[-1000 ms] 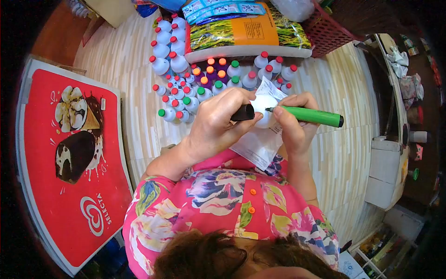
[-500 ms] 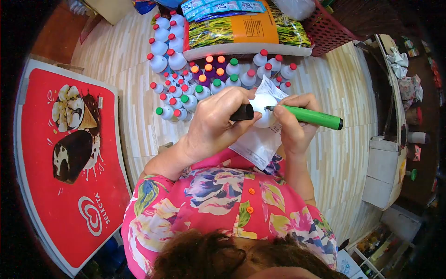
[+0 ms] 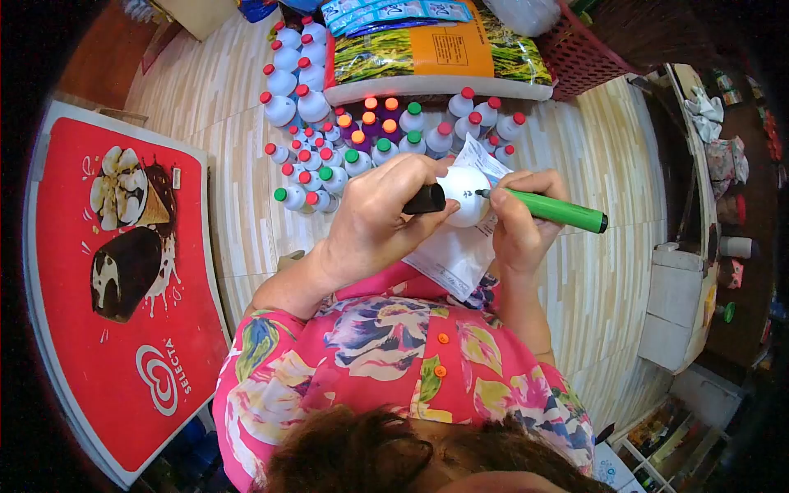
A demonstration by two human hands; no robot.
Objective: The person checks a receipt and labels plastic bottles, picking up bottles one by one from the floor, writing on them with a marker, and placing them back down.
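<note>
My left hand [image 3: 390,197] is closed around the side of a white, rounded bottle [image 3: 467,204], its neck hidden from me. A black marker cap [image 3: 425,199] also sticks out between that hand's fingers. In my right hand [image 3: 526,218] is a green marker [image 3: 559,211], pinched near the front. Its dark tip meets the white surface or sits just off it, beside small dark handwritten marks. Under and behind the bottle lies a crumpled white printed sheet or wrapper [image 3: 452,261], over my lap.
Beyond my hands, several bottles [image 3: 311,107] with red, green and orange caps stand on the floor. Behind them lies a large printed sack [image 3: 444,53] beside a red basket [image 3: 579,49]. A red ice-cream freezer [image 3: 123,361] is at left, shelves [image 3: 678,287] at right.
The dark marks on the white bottle have grown, and the marker tip has shifted slightly right. Both hands keep their grips.
</note>
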